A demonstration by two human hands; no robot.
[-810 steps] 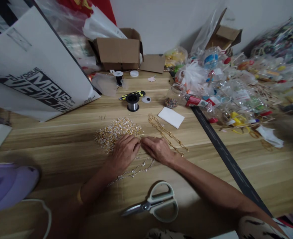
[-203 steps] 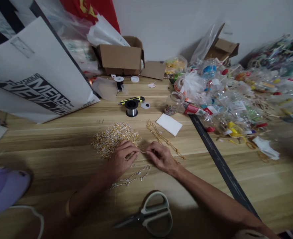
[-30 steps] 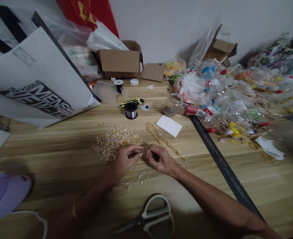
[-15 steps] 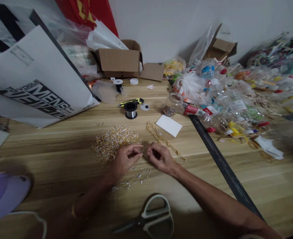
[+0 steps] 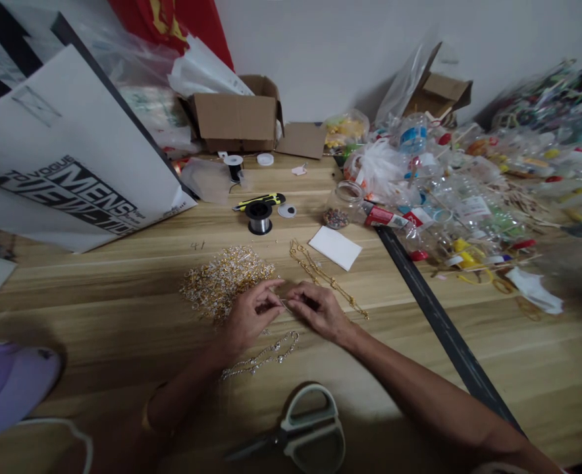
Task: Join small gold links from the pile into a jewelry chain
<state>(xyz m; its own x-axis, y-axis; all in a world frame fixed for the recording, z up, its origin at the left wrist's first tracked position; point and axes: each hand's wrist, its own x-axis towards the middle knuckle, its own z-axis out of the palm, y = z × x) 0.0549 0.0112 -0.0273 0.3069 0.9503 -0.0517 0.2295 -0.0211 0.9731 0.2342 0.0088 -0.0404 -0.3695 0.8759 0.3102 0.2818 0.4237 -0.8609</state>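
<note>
Fingertips of my left hand [image 5: 252, 313] are pinched together beside a heap of gold and silvery beads [image 5: 228, 276]. Close on its right, my right hand [image 5: 321, 311] is also closed in a pinch. A thin pale strand [image 5: 285, 303] runs between the two sets of fingertips; whether it is wire or thread I cannot tell. Just below the hands lies a silvery bead chain [image 5: 266, 359]. A gold bead chain [image 5: 326, 276] stretches on the table above my right hand. Scissors [image 5: 311, 428] with pale handles lie nearest to me.
A black spool of clear line [image 5: 260, 218] stands by a yellow-black cutter [image 5: 266, 200]. Right of them are a jar of coloured beads [image 5: 343, 204] and a white card [image 5: 335, 248]. Plastic bottles [image 5: 469, 204] crowd the right; a large paper bag [image 5: 74, 158] stands left.
My right hand has come slightly left, so the fingertips of both hands are closer together. The things on the table lie as before.
</note>
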